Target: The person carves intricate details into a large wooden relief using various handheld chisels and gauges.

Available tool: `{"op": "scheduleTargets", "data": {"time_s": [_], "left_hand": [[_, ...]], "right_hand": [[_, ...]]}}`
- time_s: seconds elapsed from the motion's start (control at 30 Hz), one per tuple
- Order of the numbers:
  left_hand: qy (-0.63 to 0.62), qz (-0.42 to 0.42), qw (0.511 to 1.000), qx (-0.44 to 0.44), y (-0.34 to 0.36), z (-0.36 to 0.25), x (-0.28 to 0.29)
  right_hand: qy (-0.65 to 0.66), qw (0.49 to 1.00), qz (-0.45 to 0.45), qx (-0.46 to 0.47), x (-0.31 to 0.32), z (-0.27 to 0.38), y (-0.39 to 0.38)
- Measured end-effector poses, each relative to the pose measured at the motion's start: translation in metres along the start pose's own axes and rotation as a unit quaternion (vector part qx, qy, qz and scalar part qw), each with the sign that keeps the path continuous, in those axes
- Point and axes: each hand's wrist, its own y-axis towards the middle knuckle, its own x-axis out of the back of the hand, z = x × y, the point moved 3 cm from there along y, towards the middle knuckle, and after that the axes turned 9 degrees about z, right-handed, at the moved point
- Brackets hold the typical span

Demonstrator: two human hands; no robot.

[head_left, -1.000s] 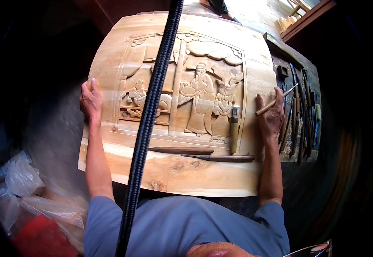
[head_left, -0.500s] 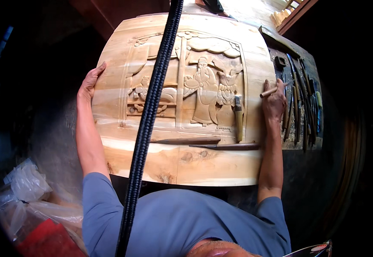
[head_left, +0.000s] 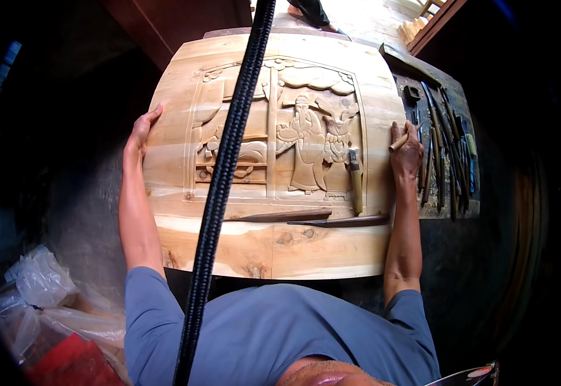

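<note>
A large pale wooden panel (head_left: 280, 244) carved in relief with figures lies before me. My left hand (head_left: 140, 128) grips its left edge. My right hand (head_left: 407, 151) rests on the panel's right edge and holds a wooden-handled carving tool (head_left: 399, 141) between the fingers. Two long dark chisels (head_left: 306, 219) lie across the lower part of the panel. A small mallet-like tool (head_left: 355, 180) lies upright near the carved figures.
A thick black braided cord (head_left: 225, 174) hangs down through the middle of the view. Several chisels (head_left: 444, 154) lie in a row on the dark bench to the right. Crumpled plastic bags (head_left: 42, 302) and something red sit at lower left.
The panel has shifted slightly right and toward me. My left hand went from lying on the panel's face to gripping its left edge. My right hand stays at the right edge.
</note>
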Motion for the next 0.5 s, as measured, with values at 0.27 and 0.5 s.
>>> {"op": "scheduleTargets", "data": {"time_s": [0.27, 0.5], "left_hand": [[0.000, 0.002, 1.000, -0.007, -0.004, 0.002, -0.004], [0.014, -0.034, 0.997, -0.061, -0.003, 0.003, -0.003]], "right_hand": [[-0.019, 1.000, -0.007, 0.011, 0.005, 0.009, -0.004], [0.009, 1.000, -0.002, 0.011, 0.009, 0.021, -0.004]]}}
